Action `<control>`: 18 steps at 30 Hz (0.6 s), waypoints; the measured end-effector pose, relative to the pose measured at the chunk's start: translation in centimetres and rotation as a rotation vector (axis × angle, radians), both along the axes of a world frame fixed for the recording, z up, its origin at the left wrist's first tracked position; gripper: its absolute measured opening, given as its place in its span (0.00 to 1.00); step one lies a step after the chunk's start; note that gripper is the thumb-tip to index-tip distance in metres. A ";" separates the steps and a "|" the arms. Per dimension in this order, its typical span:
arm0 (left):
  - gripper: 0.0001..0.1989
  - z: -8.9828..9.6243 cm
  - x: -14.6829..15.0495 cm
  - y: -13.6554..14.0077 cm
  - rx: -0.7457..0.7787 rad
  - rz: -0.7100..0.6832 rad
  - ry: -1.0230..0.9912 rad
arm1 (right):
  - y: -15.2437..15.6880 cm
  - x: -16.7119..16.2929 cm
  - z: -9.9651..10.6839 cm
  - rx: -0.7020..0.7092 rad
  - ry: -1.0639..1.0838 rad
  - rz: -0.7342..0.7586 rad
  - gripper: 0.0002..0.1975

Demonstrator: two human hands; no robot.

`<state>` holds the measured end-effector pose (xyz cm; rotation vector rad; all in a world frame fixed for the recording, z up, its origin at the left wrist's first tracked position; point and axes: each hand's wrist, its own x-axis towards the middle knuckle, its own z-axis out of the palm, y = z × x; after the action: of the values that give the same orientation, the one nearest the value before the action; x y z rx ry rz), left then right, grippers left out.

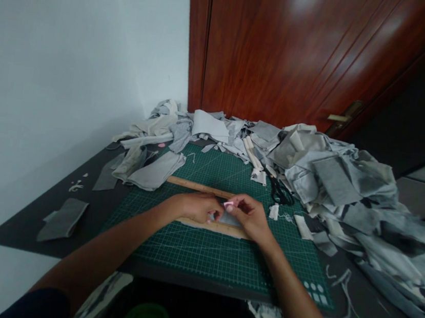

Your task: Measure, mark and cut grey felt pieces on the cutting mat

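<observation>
Between two wooden rulers, a far one [199,185] and a near one [223,228], lies a pale grey piece of fabric [231,219] on the green cutting mat [204,256]. My right hand [250,216] pinches a small flat pink piece [228,203], which looks like tailor's chalk, just above the fabric. Beside it, my left hand [201,207] rests low over the fabric and rulers with its fingers curled in. Whatever its fingertips may hold is hidden. The near ruler runs in front of both hands, and pale cloth shows along its lower edge.
Heaped grey and cream fabric scraps [335,169] cover the back and right of the dark table [31,214]. Black-handled scissors [281,192] lie right of my hands. A folded grey cloth [63,219] is at the left. A white wall and a wooden door stand behind.
</observation>
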<state>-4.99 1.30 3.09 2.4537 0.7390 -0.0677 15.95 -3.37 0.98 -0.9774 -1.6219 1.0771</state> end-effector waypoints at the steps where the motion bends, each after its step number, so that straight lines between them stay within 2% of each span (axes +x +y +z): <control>1: 0.11 -0.1 -0.1 0.0 0.013 -0.016 -0.012 | -0.5 -0.1 0.2 0.025 -0.006 0.026 0.15; 5: 0.05 -0.4 -0.2 0.4 0.035 -0.040 -0.046 | -2.4 -1.2 0.7 0.171 -0.024 0.205 0.09; 7: 0.03 -0.6 -0.4 0.6 0.064 -0.035 -0.066 | -3.3 -2.3 0.3 0.223 -0.062 0.240 0.08; 8: 0.04 -0.7 -0.5 0.7 0.080 -0.032 -0.074 | -3.8 -2.9 -0.1 0.239 -0.092 0.213 0.07; 11: 0.06 -0.7 -0.6 0.7 0.110 -0.016 -0.058 | -5.4 -4.6 -1.6 0.343 -0.255 -0.002 0.06; 15: 0.11 -0.4 -0.6 0.3 0.140 0.038 -0.020 | -7.3 -6.0 -2.7 0.711 -0.661 0.079 0.11; 18: 0.11 -0.3 -0.5 0.3 0.144 0.056 0.031 | -7.9 -7.0 -2.5 0.853 -0.851 0.065 0.11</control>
<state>-5.45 1.55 2.84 2.5710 0.8526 -0.0317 8.93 -11.25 -1.50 -0.8031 -2.4781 -0.1315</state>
